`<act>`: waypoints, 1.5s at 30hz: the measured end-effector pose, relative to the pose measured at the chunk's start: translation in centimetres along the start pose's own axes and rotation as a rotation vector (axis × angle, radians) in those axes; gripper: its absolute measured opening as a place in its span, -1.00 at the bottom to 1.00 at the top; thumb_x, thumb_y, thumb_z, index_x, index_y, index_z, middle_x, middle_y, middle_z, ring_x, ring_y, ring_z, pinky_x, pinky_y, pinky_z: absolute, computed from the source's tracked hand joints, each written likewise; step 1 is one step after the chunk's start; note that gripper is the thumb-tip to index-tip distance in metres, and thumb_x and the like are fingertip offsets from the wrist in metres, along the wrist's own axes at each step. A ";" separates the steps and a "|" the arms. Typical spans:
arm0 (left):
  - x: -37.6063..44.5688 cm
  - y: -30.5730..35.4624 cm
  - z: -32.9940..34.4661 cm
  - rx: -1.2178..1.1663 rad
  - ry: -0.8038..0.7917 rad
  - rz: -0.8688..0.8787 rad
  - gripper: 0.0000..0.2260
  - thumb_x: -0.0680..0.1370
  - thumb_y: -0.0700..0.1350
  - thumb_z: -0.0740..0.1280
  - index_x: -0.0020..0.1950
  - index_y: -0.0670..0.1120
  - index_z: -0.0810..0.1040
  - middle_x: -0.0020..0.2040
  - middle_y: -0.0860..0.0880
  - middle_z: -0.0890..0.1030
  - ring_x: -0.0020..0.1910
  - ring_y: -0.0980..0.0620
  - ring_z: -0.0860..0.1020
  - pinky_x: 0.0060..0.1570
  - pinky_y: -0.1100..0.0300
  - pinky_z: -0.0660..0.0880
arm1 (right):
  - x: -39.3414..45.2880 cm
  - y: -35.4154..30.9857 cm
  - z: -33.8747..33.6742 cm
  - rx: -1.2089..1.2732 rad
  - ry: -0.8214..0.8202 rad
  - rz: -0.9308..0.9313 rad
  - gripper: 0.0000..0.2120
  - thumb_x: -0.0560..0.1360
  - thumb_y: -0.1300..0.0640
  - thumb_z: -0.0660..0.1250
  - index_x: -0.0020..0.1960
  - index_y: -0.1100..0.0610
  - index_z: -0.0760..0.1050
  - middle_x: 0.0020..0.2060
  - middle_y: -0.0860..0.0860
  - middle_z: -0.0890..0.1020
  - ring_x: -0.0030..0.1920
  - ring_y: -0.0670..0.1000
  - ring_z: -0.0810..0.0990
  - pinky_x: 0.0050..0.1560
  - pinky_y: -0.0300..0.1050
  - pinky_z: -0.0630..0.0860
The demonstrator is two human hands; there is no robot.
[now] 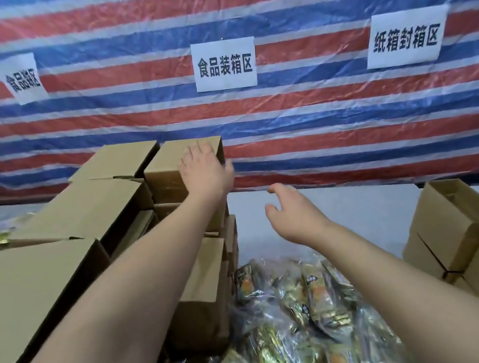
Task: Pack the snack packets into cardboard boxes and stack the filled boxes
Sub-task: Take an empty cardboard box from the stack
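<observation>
1. Head view: left hand point(203, 173) flat on top box point(167, 174) of stack, grip released.
2. Right hand point(293, 215) empty, released, above packets point(288, 331).
3. Risk: a sideways push could topple the stack.

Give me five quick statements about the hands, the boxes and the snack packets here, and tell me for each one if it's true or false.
1. The left hand rests on the top box of the stack. True.
2. The right hand holds a snack packet. False: it is open in the air and holds nothing.
3. Snack packets lie heaped below the arms. True.
4. Three paper signs hang on the striped sheet. True.
5. The boxes at right are sealed with tape. False: they are open and no tape shows.
</observation>
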State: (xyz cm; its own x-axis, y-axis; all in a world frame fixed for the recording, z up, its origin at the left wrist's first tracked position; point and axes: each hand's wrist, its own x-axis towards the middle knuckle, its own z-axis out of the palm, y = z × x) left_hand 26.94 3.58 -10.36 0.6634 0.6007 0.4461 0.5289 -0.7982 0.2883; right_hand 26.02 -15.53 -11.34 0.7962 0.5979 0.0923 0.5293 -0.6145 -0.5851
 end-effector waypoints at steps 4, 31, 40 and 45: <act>2.5 -0.5 1.7 0.116 -0.110 0.004 -0.35 0.60 0.17 0.20 0.59 -0.12 0.15 0.57 -0.18 0.21 0.56 -0.21 0.16 0.51 -0.15 0.10 | 1.8 -0.8 -1.4 0.010 -0.001 -0.008 -0.51 0.66 0.05 0.15 0.55 0.14 0.21 0.52 0.09 0.29 0.49 0.11 0.29 0.44 -0.02 0.25; -1.0 5.9 -14.8 -0.531 -0.383 0.330 -0.73 0.67 -0.09 0.16 0.28 0.09 0.57 -0.01 0.24 0.53 -0.03 0.20 0.48 -0.15 0.36 0.32 | 2.9 -1.0 -20.0 -0.441 0.156 -0.159 -0.34 0.53 -0.01 0.40 0.55 -0.03 0.22 0.52 0.03 0.28 0.50 0.12 0.28 0.47 0.15 0.28; -13.1 3.6 -8.4 -0.713 -0.765 0.256 -0.76 0.67 -0.09 0.21 0.22 0.12 0.62 0.10 0.17 0.62 0.12 0.20 0.56 0.12 0.21 0.51 | -6.5 8.2 -11.4 -0.398 -0.138 -0.110 -0.83 0.61 0.05 0.28 -0.15 -0.11 0.39 -0.16 -0.13 0.54 -0.11 -0.07 0.57 -0.13 -0.15 0.48; -24.7 0.6 -1.0 -0.638 -0.883 0.196 -0.76 0.58 -0.18 0.27 -0.05 0.15 0.63 -0.03 0.12 0.67 0.01 0.17 0.60 0.12 0.19 0.51 | -16.1 15.3 -0.6 -0.297 -0.322 0.051 -0.88 0.61 0.01 0.24 -0.10 -0.12 0.36 -0.08 -0.14 0.57 -0.03 -0.05 0.55 -0.11 -0.12 0.39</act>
State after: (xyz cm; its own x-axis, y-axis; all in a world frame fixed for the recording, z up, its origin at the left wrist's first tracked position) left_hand 10.36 -11.77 -20.31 0.9844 0.0796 -0.1568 0.1726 -0.6069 0.7758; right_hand 21.49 -34.86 -21.27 0.7165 0.6641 -0.2138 0.5907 -0.7405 -0.3206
